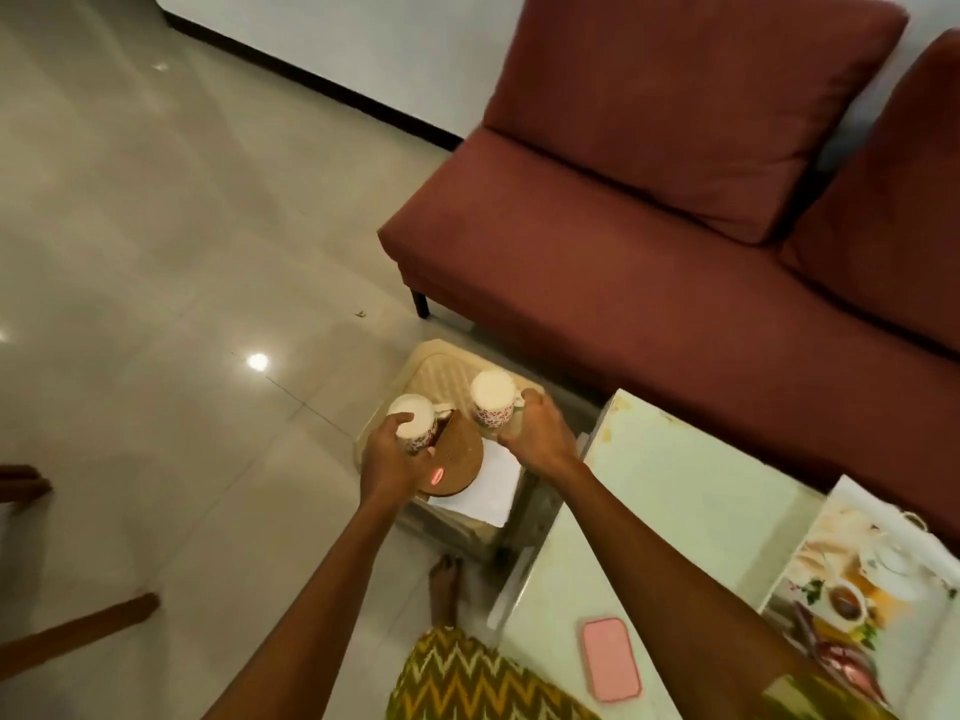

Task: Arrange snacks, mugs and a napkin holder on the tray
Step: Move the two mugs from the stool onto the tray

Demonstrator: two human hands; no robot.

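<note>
While the maroon sofa [675, 210] fills the far side of the room, the work sits low in front of it, on a small cream stool [441, 376] with a ribbed top, just beside the pale glass-topped table [675, 491]. On that table, well apart from the stool, lies the printed serving tray [878, 574], a flat rigid panel with small end handles, and nearer the person a pink phone [610, 658]. The tray looks stiff enough to carry by its two ends, though its glossy face will probably let crockery slide.

On the stool a white sheet of paper or napkin [493, 488] lies under a round cork piece [457, 462], which may be the napkin holder's base; I cannot tell for certain.

Both mugs are at the stool, not on the tray. The left hand [389, 454] is closed round the body of the left mug [413, 420], thumb over its rim. The right hand [540, 433] pinches the right mug [493, 400] at its handle side. These white, red-patterned mugs appear ceramic: stiff, moderately heavy, smooth and chippable, so the handle or a full wrap round the body gives the safest hold, and they should be kept from knocking together.
</note>
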